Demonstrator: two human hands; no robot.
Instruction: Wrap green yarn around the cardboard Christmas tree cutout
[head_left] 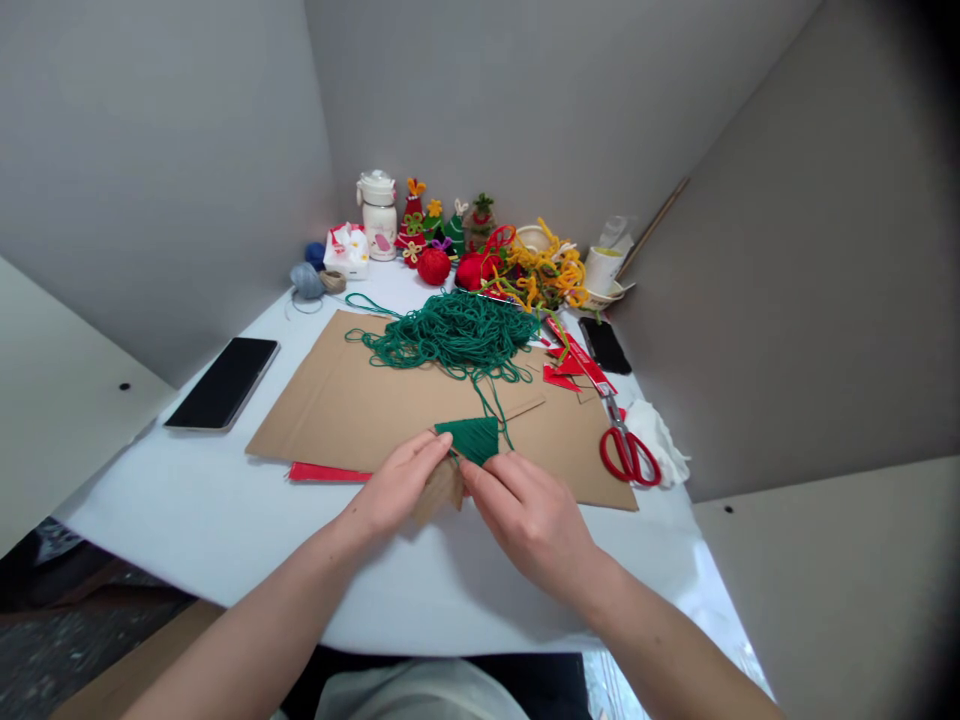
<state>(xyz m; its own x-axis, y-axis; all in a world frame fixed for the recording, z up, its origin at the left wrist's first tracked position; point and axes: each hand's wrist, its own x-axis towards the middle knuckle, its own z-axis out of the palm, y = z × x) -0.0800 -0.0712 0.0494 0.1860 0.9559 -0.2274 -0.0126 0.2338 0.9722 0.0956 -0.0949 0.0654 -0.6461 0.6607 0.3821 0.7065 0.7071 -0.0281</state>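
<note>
A small piece of cardboard [437,492] is wrapped at its far part with tight rows of green yarn [472,438]; its near part is bare. My left hand [401,485] grips it from the left, thumb on top at the edge of the windings. At the lower right of the windings, my right hand [534,515] is closed in a pinch on the green yarn; its fingertips are partly hidden. Loose strands run from there to a big tangled heap of green yarn [454,330] just beyond, which lies on a flat cardboard sheet [337,400].
Red-handled scissors [628,455] and a red-and-white strip [581,355] lie right, near red scraps [562,370] and a phone [605,345]. Another phone [223,385] lies left. Behind stand a white bottle [379,220], decorated cones [433,222], yellow yarn [547,270] and a cup [602,268].
</note>
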